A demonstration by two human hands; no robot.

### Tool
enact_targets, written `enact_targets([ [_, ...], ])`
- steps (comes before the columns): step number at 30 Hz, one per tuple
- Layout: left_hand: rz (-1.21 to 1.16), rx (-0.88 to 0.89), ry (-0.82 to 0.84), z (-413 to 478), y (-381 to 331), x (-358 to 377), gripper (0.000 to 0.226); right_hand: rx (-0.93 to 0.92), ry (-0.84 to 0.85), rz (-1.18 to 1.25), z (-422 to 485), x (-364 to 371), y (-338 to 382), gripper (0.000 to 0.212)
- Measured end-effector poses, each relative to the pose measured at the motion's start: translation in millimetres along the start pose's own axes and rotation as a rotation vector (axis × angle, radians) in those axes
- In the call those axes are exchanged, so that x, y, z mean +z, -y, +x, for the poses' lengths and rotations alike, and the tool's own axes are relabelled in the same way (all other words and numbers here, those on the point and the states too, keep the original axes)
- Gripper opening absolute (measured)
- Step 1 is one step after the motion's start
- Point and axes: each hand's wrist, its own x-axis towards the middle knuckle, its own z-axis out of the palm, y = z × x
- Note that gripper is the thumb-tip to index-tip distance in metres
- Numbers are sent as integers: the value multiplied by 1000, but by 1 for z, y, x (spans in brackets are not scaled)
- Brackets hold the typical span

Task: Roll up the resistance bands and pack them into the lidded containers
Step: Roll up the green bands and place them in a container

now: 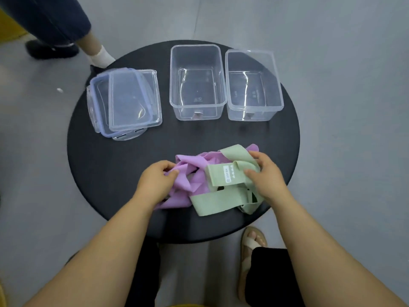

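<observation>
A tangled pile of bands lies near the front of the round black table (124,173). The purple band (188,171) is on the left, the green band (221,176) with a white label on the right. My left hand (155,180) pinches a fold of the purple band. My right hand (265,173) grips a loop of the green band. Two clear open containers stand at the back, one in the middle (197,83) and one to the right (252,85). Both hold nothing. Two clear lids (126,100) lie stacked at the back left.
Another person's legs and dark shoe (51,49) stand beyond the table at the top left. My sandalled foot (252,244) shows under the table's front right edge. Grey floor surrounds the table.
</observation>
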Motion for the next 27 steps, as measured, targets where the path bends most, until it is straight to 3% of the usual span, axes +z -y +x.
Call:
enact_targets([
  [4, 207, 81, -142, 9, -8, 9, 39, -19, 82, -156, 7, -4, 2, 53],
  [7, 228, 254, -213, 18, -23, 18, 47, -51, 14, -254, 15, -3, 10, 54],
  [11, 306, 381, 2, 34, -36, 44, 57, -149, -132, -342, 20, 6, 23, 67],
  [15, 458, 280, 200, 48, -37, 56, 62, -83, -41, -381, 33, 19, 27, 75],
  [17, 525, 255, 211, 49, -36, 55, 48, -35, 34, -409, 39, 22, 23, 70],
  [19, 485, 257, 190, 48, -37, 50, 27, 0, 69, -394, 43, 23, 20, 49],
  [22, 281, 231, 143, 48, -38, 35, 14, -6, 17, -292, 48, 16, 21, 13],
  [27, -140, 136, 149, 47, -40, 12, 9, -9, -25, -27, 49, 3, 29, 13],
])
